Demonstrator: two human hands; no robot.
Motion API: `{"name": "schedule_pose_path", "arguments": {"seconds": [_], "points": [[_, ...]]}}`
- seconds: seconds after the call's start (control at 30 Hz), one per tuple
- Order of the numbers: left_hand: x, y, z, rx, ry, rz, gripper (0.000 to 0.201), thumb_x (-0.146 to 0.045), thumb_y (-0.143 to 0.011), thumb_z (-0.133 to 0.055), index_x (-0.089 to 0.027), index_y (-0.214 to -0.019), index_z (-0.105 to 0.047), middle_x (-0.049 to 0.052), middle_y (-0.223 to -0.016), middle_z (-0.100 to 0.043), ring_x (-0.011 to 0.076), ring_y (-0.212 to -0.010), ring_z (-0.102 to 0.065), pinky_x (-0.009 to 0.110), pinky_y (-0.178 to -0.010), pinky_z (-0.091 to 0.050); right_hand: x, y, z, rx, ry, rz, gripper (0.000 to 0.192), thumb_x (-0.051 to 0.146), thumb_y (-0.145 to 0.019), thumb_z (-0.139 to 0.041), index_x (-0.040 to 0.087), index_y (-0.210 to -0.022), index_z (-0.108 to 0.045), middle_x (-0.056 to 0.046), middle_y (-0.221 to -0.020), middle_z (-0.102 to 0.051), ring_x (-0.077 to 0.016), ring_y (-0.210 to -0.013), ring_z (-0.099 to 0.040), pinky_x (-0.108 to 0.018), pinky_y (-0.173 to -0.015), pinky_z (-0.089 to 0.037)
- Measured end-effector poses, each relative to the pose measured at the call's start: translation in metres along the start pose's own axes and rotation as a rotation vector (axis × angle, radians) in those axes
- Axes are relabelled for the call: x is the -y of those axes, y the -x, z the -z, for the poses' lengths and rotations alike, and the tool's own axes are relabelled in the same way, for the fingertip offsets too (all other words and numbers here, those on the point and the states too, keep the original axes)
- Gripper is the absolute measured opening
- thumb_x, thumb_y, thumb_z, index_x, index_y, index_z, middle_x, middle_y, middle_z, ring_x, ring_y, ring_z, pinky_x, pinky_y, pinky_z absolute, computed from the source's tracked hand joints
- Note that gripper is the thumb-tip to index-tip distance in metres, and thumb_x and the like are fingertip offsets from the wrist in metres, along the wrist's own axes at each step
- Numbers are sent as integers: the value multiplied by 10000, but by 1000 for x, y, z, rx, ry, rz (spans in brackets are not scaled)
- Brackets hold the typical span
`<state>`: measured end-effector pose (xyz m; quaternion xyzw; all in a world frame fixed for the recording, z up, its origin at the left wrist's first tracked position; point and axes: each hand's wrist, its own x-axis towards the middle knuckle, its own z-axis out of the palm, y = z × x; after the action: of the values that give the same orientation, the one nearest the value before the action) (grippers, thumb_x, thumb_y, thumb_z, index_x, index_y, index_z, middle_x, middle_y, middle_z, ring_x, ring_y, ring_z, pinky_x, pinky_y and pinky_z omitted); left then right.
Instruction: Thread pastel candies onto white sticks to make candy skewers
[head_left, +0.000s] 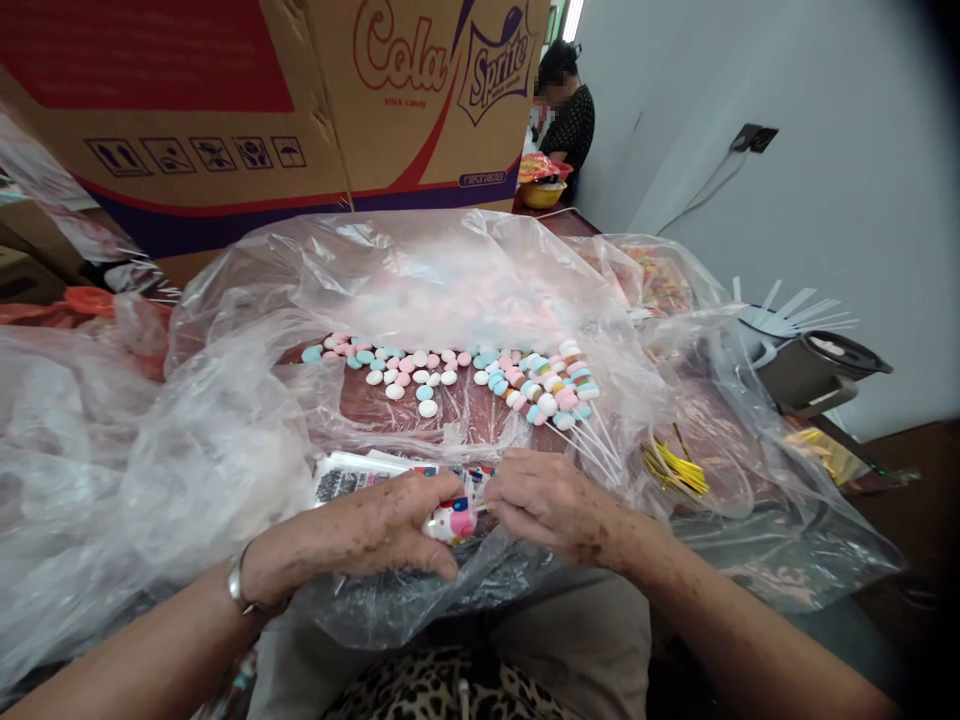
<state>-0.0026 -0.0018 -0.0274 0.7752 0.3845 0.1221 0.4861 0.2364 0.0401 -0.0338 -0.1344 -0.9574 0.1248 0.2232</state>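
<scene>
Pink and white, the small candy packet (452, 521) sat pinched between your two hands just above your lap, at about 6 o'clock in the view. Your left hand (360, 535) was curled nearly closed around its left end, thumb underneath. Your right hand (551, 505) was closed down too, fingertips gripping its right end. A stack of printed wrappers (375, 472) lay just beyond your left hand, toward 11 o'clock from it. Farther off at 12 o'clock, pastel candies (420, 375) lay loose on clear plastic sheeting (225, 420), with candy sticks (559, 390) at 1 o'clock. Gold twist ties (675, 468) lay at 3 o'clock from your right hand. A cardboard box (300, 100) stood behind everything.
</scene>
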Motion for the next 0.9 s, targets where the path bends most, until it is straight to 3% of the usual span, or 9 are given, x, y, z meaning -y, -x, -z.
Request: {"name": "schedule_pose_path", "arguments": {"seconds": [0.13,0.23,0.3,0.4,0.53,0.73,0.83,0.9], "points": [[-10,-7,-3,97,191,251,428,-454,-713,-833,-209,-959,-582,-36,-724,-586,179,-628,-553,256,-548,-385,-1,-6,-6,-72,28,156,337,186,-1043,-381,171,-783,-594,-12,-684,-573,-153,-652,-482,-282,-630,-372],[-15,-12,-7,127,371,307,429,-383,-714,-822,-205,-1015,-573,-66,-628,-560,156,-536,-542,242,-494,-390,-2,-11,-3,-67,73,205,377,160,-1047,-372,174,-729,-574,-5,-650,-547,-156,-634,-448,-291,-628,-361],[-16,-13,-8,78,434,273,373,-349,-745,-790,-202,-1010,-572,-66,-630,-568,139,-530,-538,232,-496,-395,-5,-12,5,-62,108,169,357,190,-1052,-395,173,-750,-584,-15,-677,-565,-165,-662,-465,-298,-658,-377],[-21,-12,-7,-8,559,202,283,-451,-883,-650,-198,-984,-573,-29,-744,-632,120,-565,-568,221,-521,-414,-15,-9,22,-95,92,36,266,270,-1057,-438,148,-909,-621,-62,-822,-627,-187,-788,-537,-303,-739,-425],[-29,-10,-6,-134,611,230,370,-504,-984,-466,-181,-885,-618,10,-772,-694,116,-585,-608,200,-507,-409,-24,-5,37,-48,-14,-35,285,266,-1079,-395,158,-940,-620,-47,-819,-611,-168,-804,-548,-264,-728,-432],[-25,-13,-22,-353,500,319,417,-596,-880,-535,-204,-746,-580,-16,-556,-637,134,-467,-568,193,-397,-314,-20,-10,18,-58,-135,101,359,295,-1093,-346,161,-957,-649,-63,-875,-662,-167,-846,-574,-286,-807,-465],[-17,-14,-31,-411,471,338,425,-605,-884,-512,-208,-749,-577,-13,-528,-626,134,-445,-541,200,-400,-310,-19,-13,5,14,-171,54,352,280,-1082,-364,161,-934,-661,-65,-864,-659,-178,-847,-572,-307,-817,-473],[-14,-14,-34,-467,515,351,430,-617,-899,-488,-212,-788,-576,-19,-536,-614,130,-437,-508,202,-389,-294,-16,-15,-2,-42,-257,-68,299,275,-1066,-393,161,-990,-659,-57,-872,-648,-173,-824,-568,-312,-810,-480]]}}
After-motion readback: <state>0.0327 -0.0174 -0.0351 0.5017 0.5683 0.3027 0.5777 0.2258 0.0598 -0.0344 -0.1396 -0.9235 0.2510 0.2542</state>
